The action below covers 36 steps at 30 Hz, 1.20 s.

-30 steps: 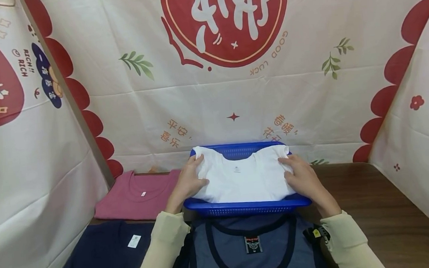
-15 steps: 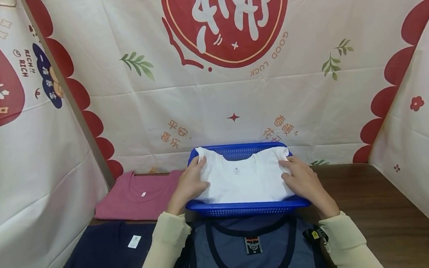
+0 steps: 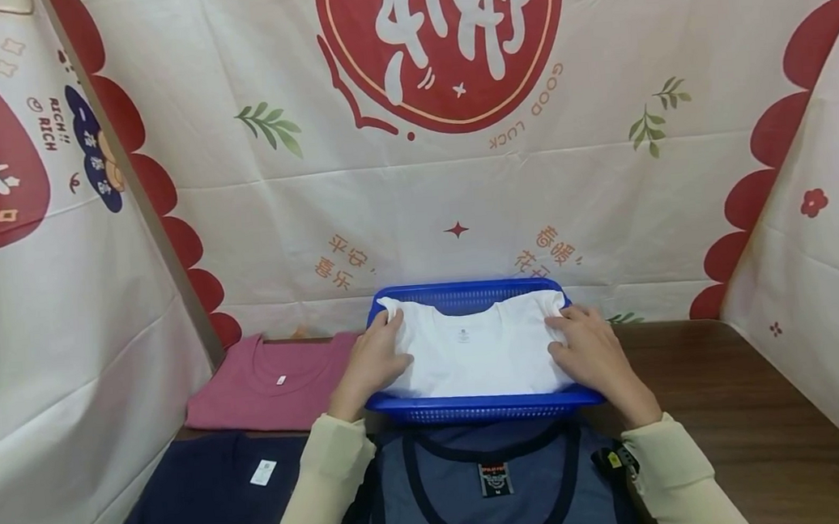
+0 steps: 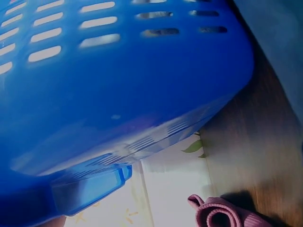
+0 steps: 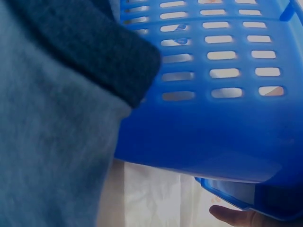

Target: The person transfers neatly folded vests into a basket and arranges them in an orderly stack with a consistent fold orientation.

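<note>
A white T-shirt (image 3: 470,356), its collar at the far side, lies folded in a blue plastic basket (image 3: 484,408). My left hand (image 3: 373,358) pinches the shirt's left edge, where the shoulder cloth is bunched. On the opposite side my right hand (image 3: 592,347) grips the other edge, thumb lying on the white cloth. Cloth and basket rim hide some of the fingertips. The slotted basket wall (image 4: 118,94) fills much of the left wrist view. In the right wrist view, a finger (image 5: 232,215) shows below the basket rim.
A grey-blue shirt (image 3: 497,484) with dark collar trim lies in front of the basket. To the left are a folded pink shirt (image 3: 282,385) and a navy shirt (image 3: 209,496). Brown wooden tabletop (image 3: 729,403) shows at right. Printed white cloth (image 3: 415,197) hangs behind.
Both hands have shifted slightly inward on the shirt. The shirt's left shoulder has dropped a little and bunched, and the basket's front rim appears slightly narrower.
</note>
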{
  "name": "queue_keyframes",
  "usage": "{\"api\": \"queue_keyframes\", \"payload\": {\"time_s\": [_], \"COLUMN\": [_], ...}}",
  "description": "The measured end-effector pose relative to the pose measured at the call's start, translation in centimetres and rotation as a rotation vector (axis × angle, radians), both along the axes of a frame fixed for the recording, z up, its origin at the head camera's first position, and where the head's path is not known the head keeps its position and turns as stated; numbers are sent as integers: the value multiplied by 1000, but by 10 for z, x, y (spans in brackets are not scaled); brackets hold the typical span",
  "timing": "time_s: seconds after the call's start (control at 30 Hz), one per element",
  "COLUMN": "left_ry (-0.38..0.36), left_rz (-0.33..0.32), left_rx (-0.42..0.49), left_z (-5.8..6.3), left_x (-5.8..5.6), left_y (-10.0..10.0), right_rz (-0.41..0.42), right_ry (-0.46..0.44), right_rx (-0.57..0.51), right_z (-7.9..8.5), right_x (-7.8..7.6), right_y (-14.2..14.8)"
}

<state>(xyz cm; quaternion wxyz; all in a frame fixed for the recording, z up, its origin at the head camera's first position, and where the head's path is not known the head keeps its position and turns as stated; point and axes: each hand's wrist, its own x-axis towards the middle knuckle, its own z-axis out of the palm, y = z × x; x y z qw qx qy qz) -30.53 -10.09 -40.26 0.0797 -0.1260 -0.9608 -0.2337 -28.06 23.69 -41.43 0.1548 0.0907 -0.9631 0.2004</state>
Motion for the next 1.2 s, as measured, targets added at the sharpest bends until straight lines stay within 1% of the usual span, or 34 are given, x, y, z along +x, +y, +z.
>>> {"api": "queue_keyframes", "payload": {"time_s": [0.13,0.2,0.3,0.43,0.63,0.73,0.87,0.93,0.97,1.07,1.13,1.2], "left_ry": [10,3,-16,-1,80,128,228,247,243,171,116,72], "left_rz": [-18,-23,-13,5,-1,-28,-88,-89,-78,-18,24,47], "left_rx": [3,6,11,1,-82,-145,-255,-296,-306,-316,-310,-316], "left_z": [0,1,4,6,6,5,3,2,1,-1,-1,-1], "left_x": [2,3,6,10,12,12,9,8,7,6,7,7], "left_y": [0,1,2,3,3,2,-1,-2,-3,-5,-6,-6], "right_rz": [8,9,6,-2,9,18,51,77,90,105,91,72], "right_ry": [2,1,-4,-8,17,35,86,115,125,143,138,121], "right_rx": [24,40,53,44,38,49,88,119,129,158,163,175], "right_z": [-1,-1,-1,-2,-3,-2,-2,-3,-4,-5,-4,-3], "right_x": [-1,-2,-1,1,0,-1,-2,-3,-3,-2,-2,-1], "right_y": [1,2,1,0,-1,-1,-1,-2,-2,-3,-3,-4]}}
